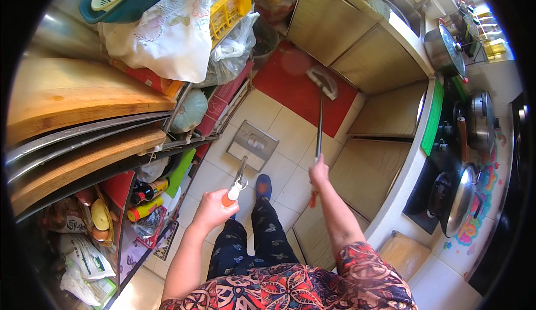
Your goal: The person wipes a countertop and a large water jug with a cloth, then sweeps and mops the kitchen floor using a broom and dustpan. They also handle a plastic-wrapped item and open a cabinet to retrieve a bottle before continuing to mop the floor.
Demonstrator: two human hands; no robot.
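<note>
My left hand (212, 210) is closed around the orange and white handle grip of a long-handled dustpan (268, 147). Its pan rests on the pale floor tiles ahead of my feet, with a small whitish patch visible inside. In my right hand (320, 171) is the dark pole of a broom (321, 84). The broom's head lies on a red floor mat (289, 79) in front of the cabinets, well apart from the pan. An orange-red end of the broom pole shows below my right fist.
Wooden cabinets (379, 171) line the right side beneath a counter holding a stove and pans (458, 201). A crowded rack stands at left, with cutting boards (92, 88), a pumpkin (190, 111), a yellow crate (230, 10) and bottles. My blue slipper (264, 186) is just behind the pan.
</note>
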